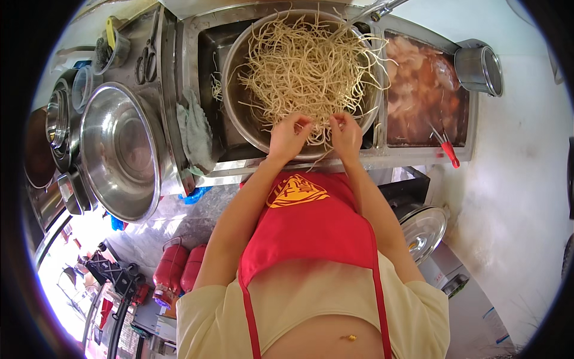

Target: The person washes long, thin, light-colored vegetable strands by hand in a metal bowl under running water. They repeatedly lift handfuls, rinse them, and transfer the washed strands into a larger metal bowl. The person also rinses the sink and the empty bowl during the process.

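A large steel bowl (pixel 229 101) sits in the sink in front of me, heaped with long, thin, pale root-like strands (pixel 309 67). At the near edge of the heap, my left hand (pixel 289 137) has thumb and fingers pinched together on strands. Close beside it on the right, my right hand (pixel 346 134) pinches strands in the same way. The exact pieces between the fingertips are partly hidden by the fingers. Several strands hang over the bowl's right rim, and one lies across the near rim below my hands.
Raw meat (pixel 419 80) soaks in reddish water in the right basin. Red-handled tongs (pixel 450 155) rest on its near edge. A faucet (pixel 376 11) reaches over the bowl. To the left are a grey cloth (pixel 195 130), an upright-tilted steel basin (pixel 123 152) and scissors (pixel 146 63).
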Motion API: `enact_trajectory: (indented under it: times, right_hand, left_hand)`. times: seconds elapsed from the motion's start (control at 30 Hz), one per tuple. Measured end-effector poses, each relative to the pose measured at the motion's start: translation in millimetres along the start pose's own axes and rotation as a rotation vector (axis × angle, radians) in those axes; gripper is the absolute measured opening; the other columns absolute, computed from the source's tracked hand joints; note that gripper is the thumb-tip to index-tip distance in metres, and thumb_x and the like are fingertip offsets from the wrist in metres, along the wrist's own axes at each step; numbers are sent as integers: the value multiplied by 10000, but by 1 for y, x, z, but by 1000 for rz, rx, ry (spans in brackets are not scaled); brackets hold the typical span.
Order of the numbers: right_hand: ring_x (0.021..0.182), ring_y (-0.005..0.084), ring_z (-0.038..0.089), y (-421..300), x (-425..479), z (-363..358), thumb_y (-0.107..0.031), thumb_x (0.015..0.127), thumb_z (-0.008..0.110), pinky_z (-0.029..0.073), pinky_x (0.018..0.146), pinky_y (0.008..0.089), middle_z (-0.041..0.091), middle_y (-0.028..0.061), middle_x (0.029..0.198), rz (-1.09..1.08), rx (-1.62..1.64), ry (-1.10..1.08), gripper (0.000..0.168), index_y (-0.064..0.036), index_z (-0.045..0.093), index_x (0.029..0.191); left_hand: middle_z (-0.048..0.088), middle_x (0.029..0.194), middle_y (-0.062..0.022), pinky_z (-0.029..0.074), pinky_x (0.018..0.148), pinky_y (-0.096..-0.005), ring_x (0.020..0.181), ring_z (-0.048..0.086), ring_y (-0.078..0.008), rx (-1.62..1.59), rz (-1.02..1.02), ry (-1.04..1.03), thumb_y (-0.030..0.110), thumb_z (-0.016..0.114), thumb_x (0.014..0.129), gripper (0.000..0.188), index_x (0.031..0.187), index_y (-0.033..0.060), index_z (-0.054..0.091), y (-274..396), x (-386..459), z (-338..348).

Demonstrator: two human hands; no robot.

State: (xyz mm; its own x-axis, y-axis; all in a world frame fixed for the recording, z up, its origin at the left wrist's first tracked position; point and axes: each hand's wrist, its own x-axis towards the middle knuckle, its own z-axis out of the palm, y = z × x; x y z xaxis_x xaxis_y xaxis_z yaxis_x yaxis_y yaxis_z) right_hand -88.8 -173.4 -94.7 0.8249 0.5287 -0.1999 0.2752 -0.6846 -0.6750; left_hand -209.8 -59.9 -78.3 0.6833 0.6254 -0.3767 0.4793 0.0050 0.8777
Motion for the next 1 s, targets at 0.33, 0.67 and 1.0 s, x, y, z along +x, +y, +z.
enact_trajectory:
  times: [0.33, 0.67, 1.0]
  right_hand:
    - [604, 174, 596, -5, -1, -2, -142, 812, 607, 465, 575, 285, 648, 80, 832, -7, 172, -82, 167, -57, 629, 954]
    - [611, 103, 544, -53, -10, 12, -309, 893, 541, 439, 492, 228, 633, 57, 845, 530, 758, -666, 301, -27, 625, 961]
    - [571, 115, 522, -26, -15, 5, -189, 810, 564, 418, 497, 272, 568, 32, 640, 412, 549, -603, 185, -17, 633, 812]
  left_hand:
    - [667, 839, -97, 492, 694, -340, 743, 644, -228, 316, -114, 164, 241, 654, 794, 256, 964, 50, 637, -10, 53, -15]
    - [651, 804, -102, 494, 619, -252, 715, 639, -131, -100, -162, 201, 90, 618, 830, 160, 943, -20, 593, 2, 6, -19]
    - [628, 813, -91, 491, 691, -330, 768, 628, -256, 211, 239, 35, 76, 587, 833, 152, 983, 71, 604, 39, -23, -23]
